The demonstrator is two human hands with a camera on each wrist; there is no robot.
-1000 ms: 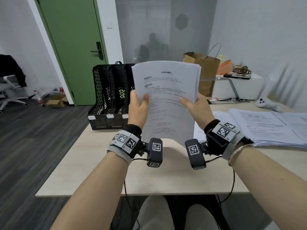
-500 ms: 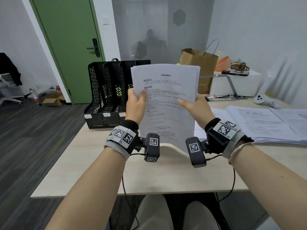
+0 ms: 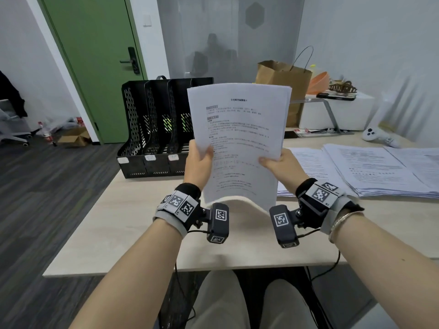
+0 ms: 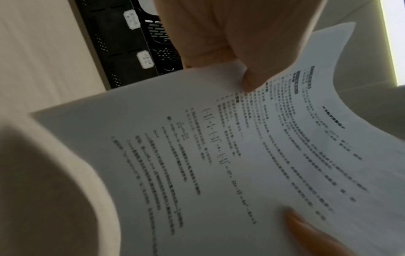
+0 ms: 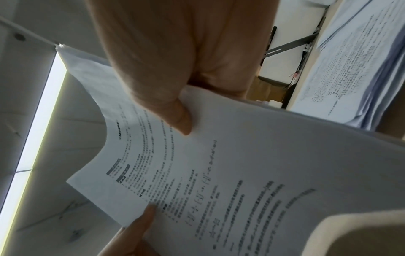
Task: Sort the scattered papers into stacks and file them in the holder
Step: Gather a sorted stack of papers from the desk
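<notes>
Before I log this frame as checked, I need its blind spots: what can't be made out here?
- Holder: its right compartment, in the head view, is hidden behind the held stack.
- Slot labels: left wrist view, too blurred to read.
- Stack's bottom edge: head view, curls out of sight between the left hand and right hand.
- Papers on the table: cut off by the right edge in the head view.
</notes>
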